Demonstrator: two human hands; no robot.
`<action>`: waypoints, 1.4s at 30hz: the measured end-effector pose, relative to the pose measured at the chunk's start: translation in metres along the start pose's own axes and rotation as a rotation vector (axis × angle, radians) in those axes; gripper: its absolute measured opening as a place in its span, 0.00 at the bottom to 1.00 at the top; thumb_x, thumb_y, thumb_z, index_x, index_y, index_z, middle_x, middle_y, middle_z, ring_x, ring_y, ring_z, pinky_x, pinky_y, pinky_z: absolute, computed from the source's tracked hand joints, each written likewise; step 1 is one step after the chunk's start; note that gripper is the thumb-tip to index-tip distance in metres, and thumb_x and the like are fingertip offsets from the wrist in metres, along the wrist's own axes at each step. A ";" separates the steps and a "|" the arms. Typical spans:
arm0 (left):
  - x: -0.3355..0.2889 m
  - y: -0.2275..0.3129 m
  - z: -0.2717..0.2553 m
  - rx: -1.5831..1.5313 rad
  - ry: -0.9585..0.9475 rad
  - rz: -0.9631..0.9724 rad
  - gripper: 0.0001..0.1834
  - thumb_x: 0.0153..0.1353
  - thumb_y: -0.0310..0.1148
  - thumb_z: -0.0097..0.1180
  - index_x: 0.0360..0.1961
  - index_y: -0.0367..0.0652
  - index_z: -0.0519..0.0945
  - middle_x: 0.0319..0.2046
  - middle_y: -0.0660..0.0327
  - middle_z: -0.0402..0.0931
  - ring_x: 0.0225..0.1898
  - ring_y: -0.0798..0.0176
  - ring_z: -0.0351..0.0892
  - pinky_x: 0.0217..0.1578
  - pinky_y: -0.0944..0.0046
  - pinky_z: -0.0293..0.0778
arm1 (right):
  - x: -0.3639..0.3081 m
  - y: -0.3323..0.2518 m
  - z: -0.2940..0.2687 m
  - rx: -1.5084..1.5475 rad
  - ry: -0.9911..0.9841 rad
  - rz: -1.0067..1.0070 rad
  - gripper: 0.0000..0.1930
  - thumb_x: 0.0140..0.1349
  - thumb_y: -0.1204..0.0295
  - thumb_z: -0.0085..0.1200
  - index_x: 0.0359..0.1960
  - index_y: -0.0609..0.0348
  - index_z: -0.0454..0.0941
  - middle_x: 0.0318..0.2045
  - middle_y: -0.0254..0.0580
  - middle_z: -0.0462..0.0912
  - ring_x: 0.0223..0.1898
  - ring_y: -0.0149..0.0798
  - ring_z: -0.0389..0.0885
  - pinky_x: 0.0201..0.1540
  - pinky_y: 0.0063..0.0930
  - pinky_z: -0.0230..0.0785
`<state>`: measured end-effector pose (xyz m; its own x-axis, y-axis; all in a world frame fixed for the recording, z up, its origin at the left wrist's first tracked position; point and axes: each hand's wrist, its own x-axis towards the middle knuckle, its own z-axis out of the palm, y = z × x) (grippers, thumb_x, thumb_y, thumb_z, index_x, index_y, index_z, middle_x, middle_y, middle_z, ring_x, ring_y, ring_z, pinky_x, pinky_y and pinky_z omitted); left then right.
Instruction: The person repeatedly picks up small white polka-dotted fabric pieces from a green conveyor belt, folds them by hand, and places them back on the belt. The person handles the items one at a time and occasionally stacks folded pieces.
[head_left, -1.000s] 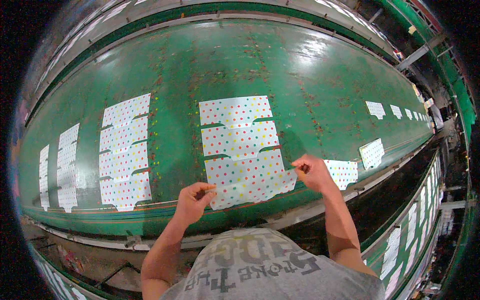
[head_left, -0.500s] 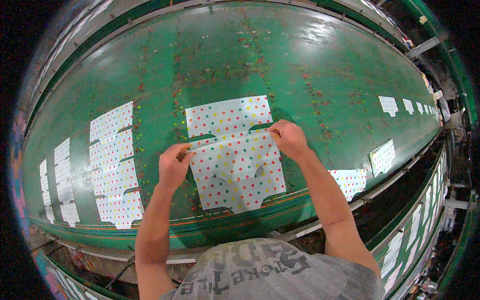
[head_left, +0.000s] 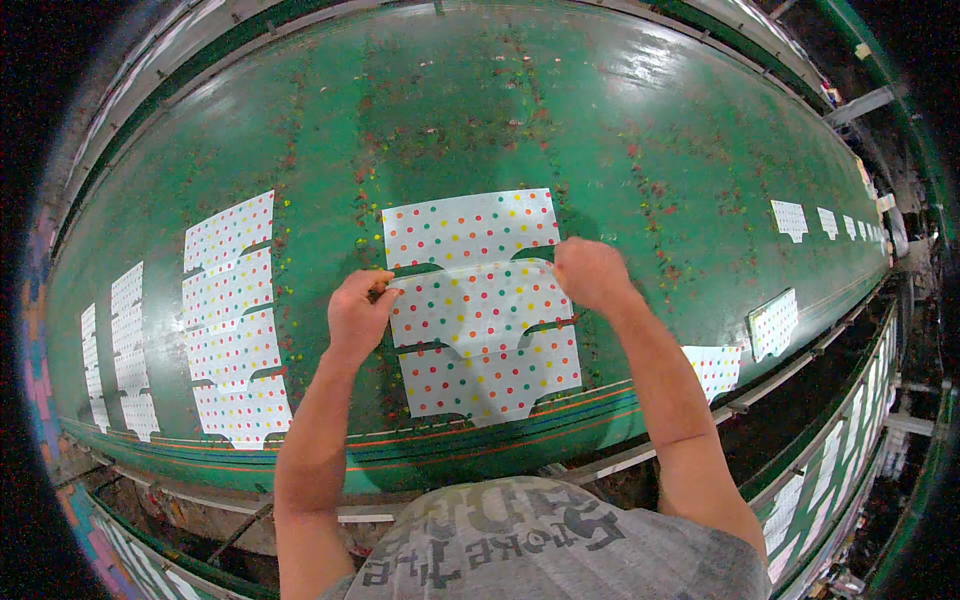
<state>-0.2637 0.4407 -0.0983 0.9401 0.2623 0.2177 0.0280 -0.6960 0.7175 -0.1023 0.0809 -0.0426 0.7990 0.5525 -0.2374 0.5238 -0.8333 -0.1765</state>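
Note:
A white fabric piece with coloured dots lies between my hands, with notched lower corners and a tab at its lower middle. My left hand pinches its upper left corner. My right hand is closed at its upper right corner, the fingertips partly hidden. Just beyond lies a matching dotted piece, its tab meeting the held piece's upper edge. On the near side is another dotted piece, touched by the held piece's tab. Green shows through the notches between the pieces.
All this lies on a long green table speckled with paint. Columns of dotted pieces stand to the left. A stack of dotted pieces and a partly covered piece lie by the near edge at right. Smaller pieces recede far right.
The held piece has shifted slightly away from me and flattened, its upper edge straighter. Green now shows in the notches above the near piece. Both hands still hold the corners.

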 end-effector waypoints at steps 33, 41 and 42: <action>-0.191 0.119 -0.102 -0.597 -0.650 -0.386 0.05 0.61 0.19 0.71 0.38 0.36 0.88 0.37 0.63 0.88 0.41 0.71 0.85 0.48 0.66 0.81 | -0.241 -0.027 -0.022 0.391 0.170 -0.256 0.06 0.55 0.77 0.65 0.34 0.57 0.86 0.34 0.46 0.87 0.38 0.54 0.88 0.40 0.46 0.83; -0.196 0.110 -0.109 -0.595 -0.518 -0.348 0.07 0.64 0.15 0.67 0.41 0.34 0.89 0.40 0.62 0.86 0.41 0.73 0.82 0.43 0.69 0.78 | -0.243 -0.031 -0.016 0.716 0.092 -0.210 0.06 0.57 0.78 0.67 0.36 0.58 0.86 0.34 0.45 0.89 0.36 0.49 0.91 0.39 0.40 0.84; -0.197 0.108 -0.112 -0.585 -0.487 -0.354 0.07 0.63 0.14 0.67 0.41 0.34 0.89 0.41 0.61 0.86 0.42 0.72 0.83 0.43 0.69 0.78 | -0.244 -0.032 -0.015 0.743 0.054 -0.205 0.06 0.57 0.78 0.68 0.36 0.58 0.86 0.34 0.45 0.89 0.35 0.49 0.91 0.39 0.39 0.84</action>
<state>-0.4837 0.3891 0.0101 0.9543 -0.0114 -0.2987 0.2947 -0.1327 0.9463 -0.3095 -0.0276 0.0357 0.7303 0.6776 -0.0873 0.3425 -0.4737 -0.8114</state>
